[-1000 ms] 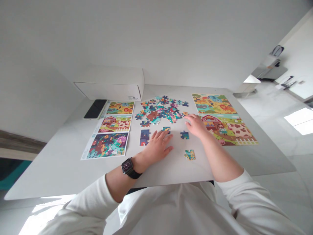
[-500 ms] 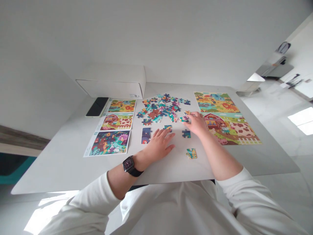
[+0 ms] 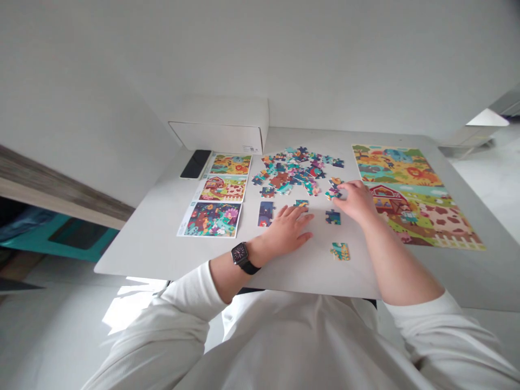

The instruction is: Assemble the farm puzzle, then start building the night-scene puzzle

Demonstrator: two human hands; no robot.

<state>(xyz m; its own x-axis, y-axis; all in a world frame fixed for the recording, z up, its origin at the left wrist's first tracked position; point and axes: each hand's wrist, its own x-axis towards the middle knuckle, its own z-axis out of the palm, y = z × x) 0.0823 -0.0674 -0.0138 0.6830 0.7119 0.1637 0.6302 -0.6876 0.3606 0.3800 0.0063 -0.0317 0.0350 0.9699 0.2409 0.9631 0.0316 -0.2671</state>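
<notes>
My left hand (image 3: 287,229) rests palm down on the table, fingers spread and holding nothing. Its fingertips lie close to a small teal and yellow puzzle piece (image 3: 301,203), and a dark blue joined section (image 3: 265,214) is just left of it. My right hand (image 3: 357,201) pinches a colourful puzzle piece (image 3: 332,193) between thumb and fingers, at the right side of the loose pile (image 3: 290,172). Below that hand lies a dark blue piece (image 3: 333,218). Nearer the front edge is a teal piece with yellow leaves (image 3: 340,251).
Left of the pile lies a picture sheet (image 3: 215,219) with three printed scenes. Beyond it are a phone (image 3: 195,163) and a white box (image 3: 217,136). On the right, two finished puzzles, savanna (image 3: 396,165) and farm (image 3: 430,214), sit on the white table (image 3: 142,238).
The view has turned left, so everything appears further right. My right fingers stay at the pile's right side, now pinching a piece that looks tilted. My left hand has stayed flat on the table.
</notes>
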